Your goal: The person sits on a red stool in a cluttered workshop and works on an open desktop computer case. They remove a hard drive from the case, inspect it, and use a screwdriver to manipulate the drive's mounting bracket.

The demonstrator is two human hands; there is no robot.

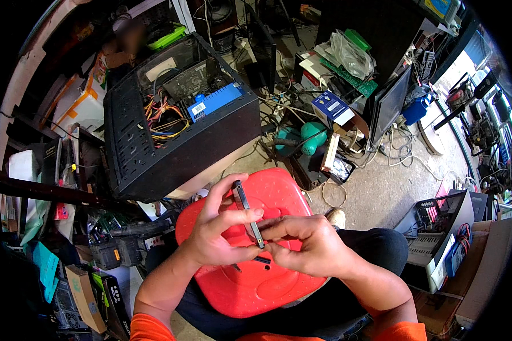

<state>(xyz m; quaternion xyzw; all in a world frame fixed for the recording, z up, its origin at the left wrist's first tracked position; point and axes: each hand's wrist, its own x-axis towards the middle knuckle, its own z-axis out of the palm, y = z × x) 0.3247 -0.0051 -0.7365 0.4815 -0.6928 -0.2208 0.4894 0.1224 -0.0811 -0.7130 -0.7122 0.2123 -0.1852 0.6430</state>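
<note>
A thin flat part (246, 206), dark with a silvery edge, is seen edge-on above a red plastic stool (210, 278). It is about the size of a laptop drive, with small holes near its ends. My left hand (217, 232) grips it, fingers along its far side and thumb across its edge. My right hand (307, 241) pinches at its lower end, thumb and fingertips close together. Just below, a short black strip (261, 260) and a small dark round spot show on the stool. My left hand partly hides the part's broad face.
An opened black computer case (182, 142) with a blue power supply (217, 101) and loose coloured wires stands at the left. Cables, a teal device (313, 137), a blue box (332, 107) and a monitor (391, 105) crowd the floor ahead. Another opened case (435, 238) is at the right.
</note>
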